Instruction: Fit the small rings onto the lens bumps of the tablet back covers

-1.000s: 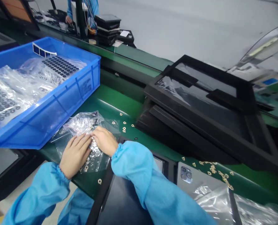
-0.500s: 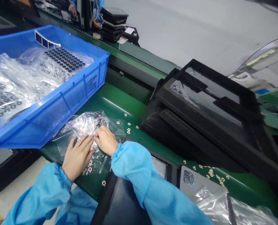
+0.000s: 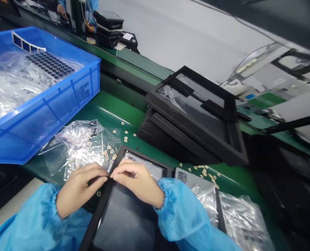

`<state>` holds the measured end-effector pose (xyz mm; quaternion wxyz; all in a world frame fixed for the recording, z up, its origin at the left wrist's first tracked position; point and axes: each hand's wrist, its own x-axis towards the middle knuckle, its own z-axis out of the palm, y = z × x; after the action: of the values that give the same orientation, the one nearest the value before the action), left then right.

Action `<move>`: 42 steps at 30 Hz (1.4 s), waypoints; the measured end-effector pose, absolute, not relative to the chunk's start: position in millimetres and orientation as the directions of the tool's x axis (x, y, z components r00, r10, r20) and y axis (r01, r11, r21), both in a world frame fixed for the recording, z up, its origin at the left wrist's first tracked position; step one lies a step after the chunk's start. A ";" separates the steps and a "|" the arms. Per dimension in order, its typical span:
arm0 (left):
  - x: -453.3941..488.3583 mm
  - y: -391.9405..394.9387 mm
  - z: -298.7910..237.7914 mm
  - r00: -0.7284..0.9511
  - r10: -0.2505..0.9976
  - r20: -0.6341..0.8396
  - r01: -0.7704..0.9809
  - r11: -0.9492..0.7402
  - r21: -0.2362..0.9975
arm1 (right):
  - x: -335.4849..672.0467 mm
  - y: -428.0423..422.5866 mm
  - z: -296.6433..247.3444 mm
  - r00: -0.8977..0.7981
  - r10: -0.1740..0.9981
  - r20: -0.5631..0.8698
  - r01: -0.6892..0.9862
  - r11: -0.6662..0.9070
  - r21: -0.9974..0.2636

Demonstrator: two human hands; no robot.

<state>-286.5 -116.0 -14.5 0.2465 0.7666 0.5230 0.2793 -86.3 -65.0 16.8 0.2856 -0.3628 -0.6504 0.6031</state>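
Note:
My left hand (image 3: 82, 190) and my right hand (image 3: 139, 181) meet fingertip to fingertip over the left edge of a dark panel with a black frame (image 3: 131, 219). Both are pinched closed; anything between the fingertips is too small to make out. Just beyond my left hand lies a clear plastic bag (image 3: 78, 134), with several small pale-gold rings (image 3: 109, 153) on and around it. Partly behind my right hand, a wrapped grey piece with camera lenses (image 3: 151, 169) rests on the panel.
A blue bin (image 3: 63, 96) with bagged black round parts stands at left. Black frames (image 3: 196, 115) are stacked beyond the panel. At right lie a grey phone-like piece (image 3: 193, 176), loose rings (image 3: 204, 171) and another plastic bag (image 3: 245, 216). A person's hand (image 3: 62, 11) shows far back.
Both hands have left the plastic bag and moved toward me and right, to the panel's edge, fingertips now together. More rings show at the bag. The view has shifted right.

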 end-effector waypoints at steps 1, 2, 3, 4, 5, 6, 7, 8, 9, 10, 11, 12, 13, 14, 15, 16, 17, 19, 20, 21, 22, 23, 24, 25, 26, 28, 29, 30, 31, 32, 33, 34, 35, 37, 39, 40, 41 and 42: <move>-277.3 -117.9 -7.3 0.313 0.945 0.091 0.572 -0.264 0.777 | -79.3 -71.2 18.6 -0.585 0.802 -0.121 0.073 -0.096 -0.993; -268.4 -119.3 -0.9 0.328 0.944 0.020 0.500 -0.192 0.844 | -73.3 -77.0 20.0 -0.593 0.790 -0.156 0.016 -0.182 -0.983; -260.3 -120.1 4.3 0.337 0.941 -0.030 0.462 -0.138 0.876 | -67.9 -82.3 21.0 -0.591 0.787 -0.177 -0.031 -0.241 -0.970; -253.1 -120.7 8.3 0.339 0.939 -0.060 0.436 -0.101 0.894 | -63.1 -87.2 21.8 -0.581 0.793 -0.184 -0.065 -0.271 -0.960; -247.0 -121.1 11.3 0.341 0.937 -0.076 0.416 -0.078 0.906 | -58.8 -91.8 22.3 -0.565 0.805 -0.181 -0.082 -0.274 -0.958; -241.7 -121.5 13.4 0.341 0.936 -0.084 0.403 -0.065 0.913 | -54.7 -96.0 22.7 -0.538 0.826 -0.168 -0.080 -0.248 -0.965; -237.2 -122.1 14.9 0.340 0.936 -0.084 0.396 -0.062 0.916 | -50.9 -99.8 22.9 -0.505 0.851 -0.144 -0.056 -0.199 -0.978; -233.4 -122.7 16.1 0.340 0.937 -0.081 0.395 -0.064 0.916 | -47.2 -103.4 23.1 -0.471 0.876 -0.105 -0.015 -0.127 -0.992; -230.0 -123.3 17.2 0.338 0.938 -0.076 0.398 -0.070 0.915 | -43.7 -106.6 23.2 -0.440 0.897 -0.051 0.038 -0.038 -0.999; -226.8 -123.8 18.3 0.334 0.940 -0.068 0.401 -0.077 0.913 | -40.3 -109.3 23.3 -0.417 0.909 0.011 0.093 0.055 -0.994; -223.9 -124.1 19.7 0.333 0.941 -0.062 0.404 -0.083 0.911 | -37.1 -111.4 23.5 -0.406 0.911 0.073 0.145 0.143 -0.979; -221.1 -124.3 21.2 0.334 0.941 -0.059 0.405 -0.086 0.910 | -34.0 -113.1 23.6 -0.403 0.906 0.129 0.181 0.217 -0.959; -218.5 -124.2 22.8 0.339 0.939 -0.061 0.406 -0.088 0.910 | -31.1 -114.2 23.9 -0.406 0.897 0.173 0.202 0.273 -0.941; -216.1 -124.0 24.4 0.346 0.936 -0.066 0.406 -0.086 0.910 | -28.4 -115.0 24.1 -0.413 0.887 0.206 0.212 0.313 -0.926; -213.9 -123.8 25.8 0.352 0.933 -0.078 0.407 -0.078 0.910 | -25.7 -115.5 24.5 -0.424 0.876 0.231 0.218 0.346 -0.912; -212.0 -123.6 26.9 0.360 0.928 -0.096 0.404 -0.063 0.913 | -23.2 -116.0 24.9 -0.438 0.862 0.255 0.222 0.379 -0.899; -210.2 -123.5 27.5 0.373 0.920 -0.123 0.395 -0.038 0.918 | -20.8 -116.7 25.3 -0.454 0.845 0.282 0.222 0.414 -0.883; -207.5 -123.7 27.1 0.427 0.880 -0.208 0.356 0.048 0.933 | -16.3 -119.3 26.4 -0.502 0.788 0.355 0.225 0.516 -0.826; -206.6 -123.6 26.1 0.471 0.842 -0.262 0.333 0.104 0.937 | -14.2 -121.3 27.1 -0.526 0.750 0.400 0.239 0.582 -0.777; -206.1 -122.8 24.8 0.518 0.797 -0.311 0.321 0.156 0.934 | -12.1 -123.6 27.8 -0.543 0.712 0.446 0.265 0.649 -0.713; -206.3 -120.7 23.3 0.556 0.754 -0.349 0.321 0.193 0.927 | -9.9 -126.0 28.6 -0.554 0.675 0.487 0.297 0.707 -0.642; -207.1 -116.7 21.7 0.578 0.725 -0.375 0.333 0.210 0.919 | -7.2 -128.2 29.4 -0.563 0.644 0.518 0.330 0.750 -0.574; -208.8 -110.1 20.0 0.578 0.718 -0.388 0.355 0.207 0.912 | -3.9 -129.7 30.1 -0.570 0.619 0.541 0.353 0.779 -0.518; -211.3 -100.6 18.2 0.553 0.737 -0.389 0.384 0.188 0.904 | 0.3 -130.4 30.8 -0.571 0.603 0.558 0.366 0.794 -0.484; -214.6 -88.0 16.1 0.505 0.777 -0.377 0.419 0.162 0.893 | 5.7 -130.0 31.2 -0.565 0.596 0.571 0.369 0.801 -0.471; -223.0 -55.6 10.3 0.353 0.878 -0.323 0.506 0.111 0.855 | 20.5 -126.0 30.9 -0.515 0.637 0.573 0.383 0.770 -0.511; -227.7 -37.6 6.5 0.266 0.922 -0.281 0.559 0.090 0.824 | 29.9 -122.7 29.8 -0.467 0.687 0.557 0.404 0.726 -0.556; -232.1 -20.0 2.4 0.196 0.951 -0.238 0.614 0.070 0.786 | 40.7 -118.9 28.2 -0.411 0.745 0.526 0.431 0.667 -0.607; -235.9 -4.0 -1.6 0.144 0.970 -0.194 0.669 0.049 0.742 | 52.5 -115.0 26.0 -0.356 0.801 0.481 0.459 0.599 -0.657; -238.7 9.3 -5.3 0.108 0.982 -0.155 0.721 0.030 0.692 | 65.3 -111.4 23.4 -0.309 0.847 0.433 0.484 0.532 -0.695; -239.9 19.2 -8.0 0.089 0.988 -0.127 0.767 0.013 0.642 | 78.5 -108.2 20.3 -0.267 0.883 0.386 0.509 0.470 -0.721; -239.4 25.3 -9.7 0.075 0.992 -0.103 0.803 0.001 0.596 | 92.0 -105.6 17.1 -0.230 0.909 0.347 0.535 0.416 -0.735; -236.9 27.6 -10.1 0.075 0.994 -0.077 0.839 -0.021 0.544 | 105.2 -103.8 13.7 -0.191 0.931 0.311 0.563 0.364 -0.742; -225.7 22.7 -7.8 0.132 0.991 0.004 0.895 -0.121 0.430 | 128.7 -101.4 6.8 -0.114 0.962 0.249 0.607 0.266 -0.749; -206.6 9.6 -4.0 0.356 0.926 0.127 0.888 -0.377 0.262 | 145.9 -99.0 -0.7 -0.054 0.979 0.198 0.631 0.187 -0.753; -194.3 1.5 -2.8 0.467 0.863 0.192 0.825 -0.504 0.257 | 151.7 -97.2 -4.8 -0.038 0.982 0.183 0.634 0.165 -0.755; -180.3 -6.7 -2.6 0.580 0.779 0.239 0.727 -0.627 0.280 | 155.6 -94.9 -9.0 -0.032 0.984 0.176 0.632 0.157 -0.759; -165.1 -14.8 -3.6 0.678 0.685 0.265 0.621 -0.727 0.293 | 157.8 -92.2 -13.4 -0.033 0.983 0.180 0.625 0.160 -0.764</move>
<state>-165.1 -14.8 -3.6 0.0899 0.9117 0.3581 0.1804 157.8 -92.2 -13.4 0.3566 -0.5972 -0.6731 0.2513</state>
